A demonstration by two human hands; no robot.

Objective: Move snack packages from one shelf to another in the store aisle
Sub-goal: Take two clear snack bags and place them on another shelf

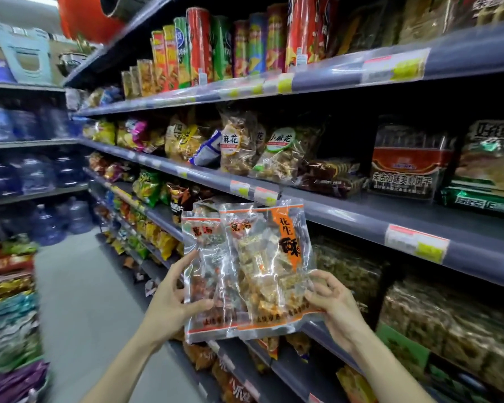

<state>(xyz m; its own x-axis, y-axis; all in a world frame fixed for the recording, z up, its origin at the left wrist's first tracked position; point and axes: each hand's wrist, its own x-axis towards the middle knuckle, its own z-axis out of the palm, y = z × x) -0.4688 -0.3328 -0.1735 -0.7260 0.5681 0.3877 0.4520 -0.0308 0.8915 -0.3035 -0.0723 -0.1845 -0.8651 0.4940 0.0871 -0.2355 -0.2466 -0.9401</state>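
I hold a fanned stack of clear snack packages [250, 271] with orange labels and black characters upright in front of the shelves. My left hand [172, 298] grips the stack's lower left side, thumb across the front. My right hand [335, 303] pinches the lower right corner. The packages hang in the air just below the edge of the grey middle shelf [346, 219], in front of a lower shelf [317, 333].
Chip tubes [210, 48] line the top shelf. Bagged twists [245, 144] and biscuit packs [408, 161] fill the shelf above the packages. Water jugs [50, 219] stand at the aisle's far left end. More snack bags [9, 309] line the left side; grey floor [85, 301] runs between.
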